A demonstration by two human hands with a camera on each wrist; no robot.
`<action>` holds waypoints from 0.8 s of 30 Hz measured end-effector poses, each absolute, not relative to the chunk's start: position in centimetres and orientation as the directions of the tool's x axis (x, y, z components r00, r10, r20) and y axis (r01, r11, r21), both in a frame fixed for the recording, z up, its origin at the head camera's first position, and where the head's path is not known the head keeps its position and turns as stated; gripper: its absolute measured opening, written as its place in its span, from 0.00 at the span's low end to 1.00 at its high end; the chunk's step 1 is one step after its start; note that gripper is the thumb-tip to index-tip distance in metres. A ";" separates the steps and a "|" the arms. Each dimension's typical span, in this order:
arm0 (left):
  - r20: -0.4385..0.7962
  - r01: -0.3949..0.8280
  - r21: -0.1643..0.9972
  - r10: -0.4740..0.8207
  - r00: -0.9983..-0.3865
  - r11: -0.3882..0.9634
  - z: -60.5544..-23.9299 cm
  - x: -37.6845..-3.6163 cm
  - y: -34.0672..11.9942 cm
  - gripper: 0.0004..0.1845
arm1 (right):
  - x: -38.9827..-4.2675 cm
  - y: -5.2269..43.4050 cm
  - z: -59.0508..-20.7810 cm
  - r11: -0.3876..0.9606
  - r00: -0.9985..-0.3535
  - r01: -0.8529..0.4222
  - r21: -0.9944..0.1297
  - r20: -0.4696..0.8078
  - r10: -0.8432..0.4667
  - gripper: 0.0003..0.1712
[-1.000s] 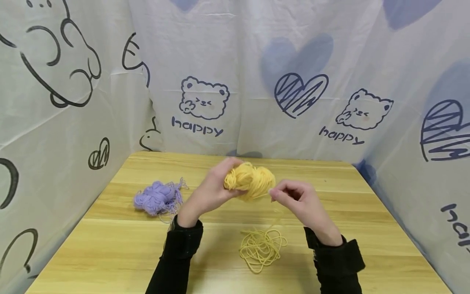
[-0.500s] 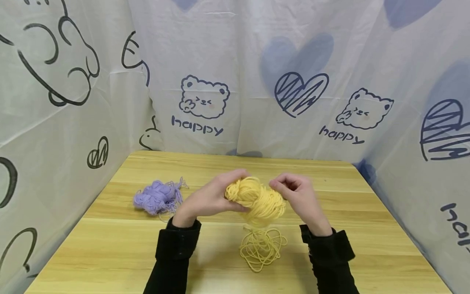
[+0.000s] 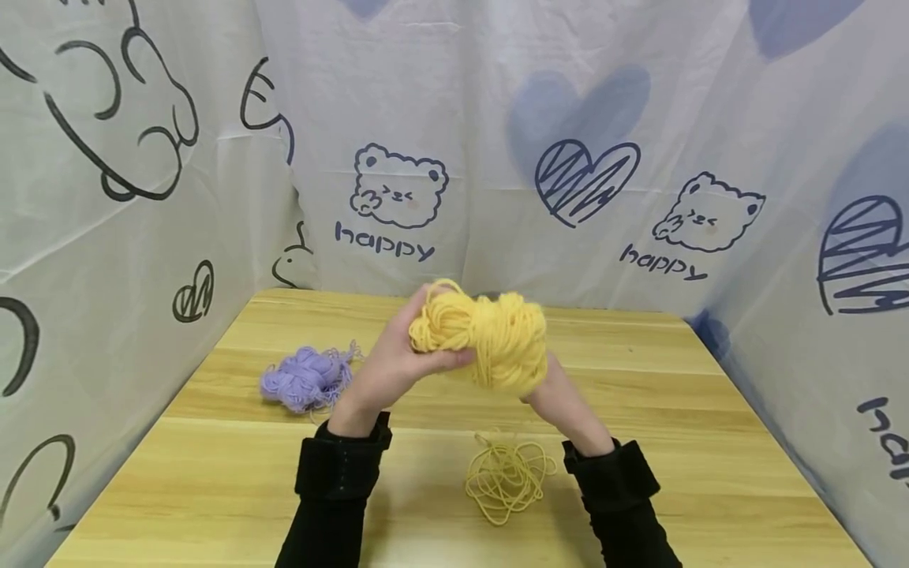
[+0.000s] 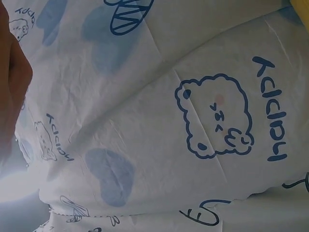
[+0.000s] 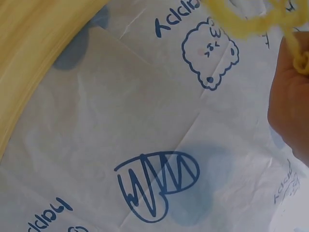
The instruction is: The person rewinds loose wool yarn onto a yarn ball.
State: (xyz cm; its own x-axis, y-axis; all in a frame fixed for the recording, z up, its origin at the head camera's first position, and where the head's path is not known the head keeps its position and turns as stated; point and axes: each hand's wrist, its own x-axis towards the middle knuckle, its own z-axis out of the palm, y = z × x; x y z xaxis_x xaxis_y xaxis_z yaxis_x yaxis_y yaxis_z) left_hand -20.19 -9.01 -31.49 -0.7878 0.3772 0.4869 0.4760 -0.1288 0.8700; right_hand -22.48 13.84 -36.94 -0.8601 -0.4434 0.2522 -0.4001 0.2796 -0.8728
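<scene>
A yellow yarn skein (image 3: 497, 335) is held above the table in the head view. My left hand (image 3: 394, 359) grips its left end, with the thumb along the near side. My right hand (image 3: 561, 398) is mostly hidden behind the skein's right side. In the right wrist view, the right hand (image 5: 292, 96) has curled fingers, and a yellow strand (image 5: 301, 63) runs at them. Below the skein, a loose tangle of yellow yarn (image 3: 507, 481) lies on the table. Only part of the left hand (image 4: 12, 77) shows in the left wrist view.
A purple yarn skein (image 3: 301, 380) with loose ends lies on the left of the wooden table (image 3: 213, 473). White cloth (image 3: 490, 237) with printed bears and hearts hangs behind the table and at both sides.
The left hand has tilted and lifted the yellow skein, after dipping it midway. The right hand has gone from the skein's right side to behind it. The loose tangle and purple skein stay put.
</scene>
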 end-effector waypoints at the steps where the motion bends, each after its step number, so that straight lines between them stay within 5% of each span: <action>1: 0.487 0.471 0.872 0.347 -0.802 -0.137 -31.4 -20.2 -9.0 0.35 | -22.5 13.8 -37.0 0.280 -0.860 -0.381 -0.881 0.227 -0.457 0.05; 8: 0.487 0.470 0.870 0.107 -0.867 -0.147 -31.3 -20.5 -8.7 0.33 | -22.5 13.8 -37.1 0.235 -0.794 -0.451 -0.861 0.266 -0.547 0.18; 14: 0.501 0.502 0.864 -0.048 -0.864 -0.025 -31.9 -21.1 -8.6 0.32 | -22.4 15.0 -37.5 0.143 -0.698 -0.569 -0.810 0.384 -0.604 0.13; 24: 0.607 0.608 0.717 0.123 -0.785 0.341 -32.6 -21.7 -8.0 0.31 | -19.2 15.7 -33.6 0.130 -0.711 -0.582 -0.802 0.425 -0.561 0.08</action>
State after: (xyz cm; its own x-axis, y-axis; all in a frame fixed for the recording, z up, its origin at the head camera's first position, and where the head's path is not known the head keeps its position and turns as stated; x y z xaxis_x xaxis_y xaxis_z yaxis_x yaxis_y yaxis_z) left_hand -21.67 -7.99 -32.62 -0.7848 0.1235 0.6073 0.6083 0.3407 0.7169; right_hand -19.20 15.75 -33.64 -0.7106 -0.5607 0.4250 -0.5825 0.1299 -0.8024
